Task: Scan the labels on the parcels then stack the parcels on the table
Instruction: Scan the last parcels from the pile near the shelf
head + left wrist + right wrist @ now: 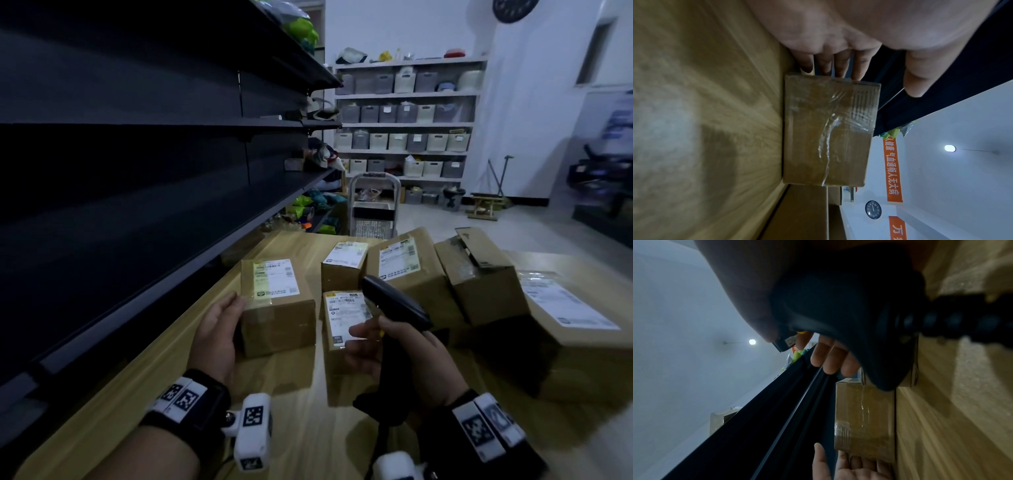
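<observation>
A small cardboard parcel (277,308) with a white label stands on the wooden table (301,431). My left hand (236,308) lies against its left side. In the left wrist view the straight fingers (830,68) touch the parcel's (828,133) end, and the thumb is off it. My right hand (387,342) grips a black barcode scanner (394,301), whose head hangs over a flat labelled parcel (342,318) and points left. In the right wrist view the scanner (838,305) fills the top. Several more labelled parcels (407,270) lie behind and to the right.
Dark empty shelving (137,205) runs close along the table's left edge. A large flat parcel (565,308) and an opened box (479,274) fill the right side. A step stool (373,209) stands beyond the far edge. Bare tabletop lies between my wrists.
</observation>
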### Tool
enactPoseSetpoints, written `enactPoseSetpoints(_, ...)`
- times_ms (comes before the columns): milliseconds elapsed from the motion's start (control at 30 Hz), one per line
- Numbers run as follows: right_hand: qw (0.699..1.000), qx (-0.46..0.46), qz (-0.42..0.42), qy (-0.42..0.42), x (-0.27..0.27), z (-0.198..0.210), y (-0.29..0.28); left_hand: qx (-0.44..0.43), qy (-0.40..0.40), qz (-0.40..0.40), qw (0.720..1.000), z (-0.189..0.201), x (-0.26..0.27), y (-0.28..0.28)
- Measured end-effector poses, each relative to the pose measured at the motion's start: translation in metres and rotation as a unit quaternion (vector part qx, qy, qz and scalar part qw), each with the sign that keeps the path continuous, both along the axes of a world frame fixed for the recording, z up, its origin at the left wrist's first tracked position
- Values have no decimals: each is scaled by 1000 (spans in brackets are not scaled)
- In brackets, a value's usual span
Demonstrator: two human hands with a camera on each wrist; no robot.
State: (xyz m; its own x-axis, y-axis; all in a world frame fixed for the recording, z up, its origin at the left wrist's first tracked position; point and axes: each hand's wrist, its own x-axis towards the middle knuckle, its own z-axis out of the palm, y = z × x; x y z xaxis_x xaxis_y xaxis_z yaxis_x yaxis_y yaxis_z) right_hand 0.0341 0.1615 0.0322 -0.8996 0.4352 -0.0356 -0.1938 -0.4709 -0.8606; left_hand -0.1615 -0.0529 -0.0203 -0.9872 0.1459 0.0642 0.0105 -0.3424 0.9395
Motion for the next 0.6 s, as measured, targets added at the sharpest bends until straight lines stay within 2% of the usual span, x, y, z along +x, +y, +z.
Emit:
enactPoseSetpoints(167,999,-14,22,28,-1,-5,-5,7,-4,30,1000,5,7,0)
enactPoseSetpoints(300,999,8,29,8,10,-4,-16,-5,0,41,999,10,22,-6)
enactPoseSetpoints(467,995,11,-81,-59,19,9,-24,-23,54,102,993,35,39,-10)
enactPoseSetpoints(600,989,36,-118,-84,36,30,-22,-132,140,86,977,60,66,-13)
